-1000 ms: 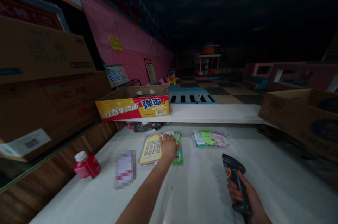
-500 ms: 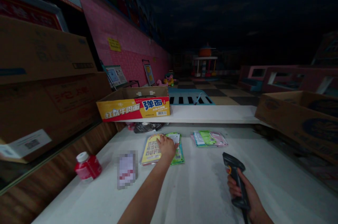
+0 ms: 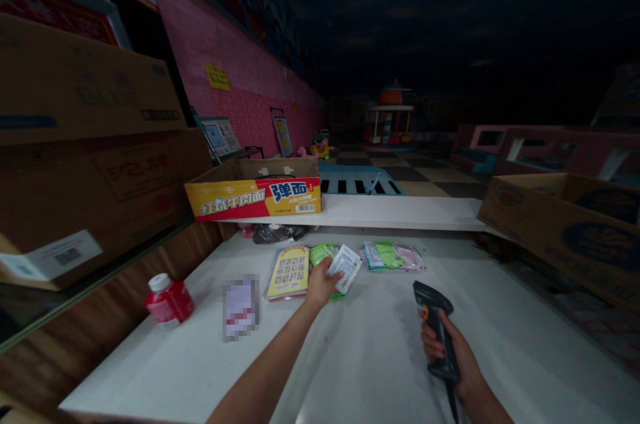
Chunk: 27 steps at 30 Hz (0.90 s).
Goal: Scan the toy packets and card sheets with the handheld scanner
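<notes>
My left hand is closed on a small white packet with printing on it, held tilted above the table. Under and behind it lie green packets, partly covered by the hand. Just left of these is a stack topped by a yellow printed sheet, which looks wrapped in clear plastic. My right hand grips a black barcode scanner by its handle, its head pointing up and to the left. Beyond the scanner, more green, blue and pink packets lie flat together.
A red bottle with a white cap and a blurred-out item are on the white table at left. A yellow-red noodle carton rests on the raised shelf. Cardboard boxes flank both sides.
My left hand has lifted the white packet from the pile and moved slightly right. The scanner in my right hand has shifted a little left and up; the view has tilted slightly.
</notes>
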### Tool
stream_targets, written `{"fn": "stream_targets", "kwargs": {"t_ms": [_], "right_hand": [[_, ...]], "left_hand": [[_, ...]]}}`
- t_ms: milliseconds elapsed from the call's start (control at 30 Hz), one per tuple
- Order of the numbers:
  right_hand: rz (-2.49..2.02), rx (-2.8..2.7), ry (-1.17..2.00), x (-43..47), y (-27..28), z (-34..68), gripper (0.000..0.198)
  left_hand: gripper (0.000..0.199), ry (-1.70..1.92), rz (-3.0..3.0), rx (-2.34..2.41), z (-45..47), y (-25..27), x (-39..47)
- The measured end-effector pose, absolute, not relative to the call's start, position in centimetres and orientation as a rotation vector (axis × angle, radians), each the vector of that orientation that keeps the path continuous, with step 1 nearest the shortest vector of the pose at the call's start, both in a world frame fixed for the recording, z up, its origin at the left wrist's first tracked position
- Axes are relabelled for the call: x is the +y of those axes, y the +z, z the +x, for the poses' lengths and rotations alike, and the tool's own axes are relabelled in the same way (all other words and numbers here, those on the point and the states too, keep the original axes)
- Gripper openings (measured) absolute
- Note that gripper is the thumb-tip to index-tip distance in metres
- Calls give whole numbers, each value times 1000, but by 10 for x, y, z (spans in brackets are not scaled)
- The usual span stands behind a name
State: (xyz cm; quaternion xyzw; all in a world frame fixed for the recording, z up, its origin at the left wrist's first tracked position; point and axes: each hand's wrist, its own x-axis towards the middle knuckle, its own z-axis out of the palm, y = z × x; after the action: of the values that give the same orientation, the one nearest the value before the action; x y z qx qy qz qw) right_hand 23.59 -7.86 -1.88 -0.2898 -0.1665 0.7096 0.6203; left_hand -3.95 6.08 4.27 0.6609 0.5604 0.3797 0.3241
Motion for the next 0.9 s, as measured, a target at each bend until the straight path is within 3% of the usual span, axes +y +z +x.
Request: {"fn": "stream_targets", "kwargs": {"t_ms": [233, 533, 900], "right_hand": [[-981, -610, 1610, -87, -6, 220, 43], [-1258, -1264, 1572, -116, 24, 185, 44], [-1343, -1406, 1457, -119, 30, 187, 44]], "left_hand": [[53, 1096, 1467, 1176, -65, -7, 24], [46, 1098, 1543, 1210, -70, -20, 22], [36, 1092, 1644, 1282, -70, -18, 19]]}}
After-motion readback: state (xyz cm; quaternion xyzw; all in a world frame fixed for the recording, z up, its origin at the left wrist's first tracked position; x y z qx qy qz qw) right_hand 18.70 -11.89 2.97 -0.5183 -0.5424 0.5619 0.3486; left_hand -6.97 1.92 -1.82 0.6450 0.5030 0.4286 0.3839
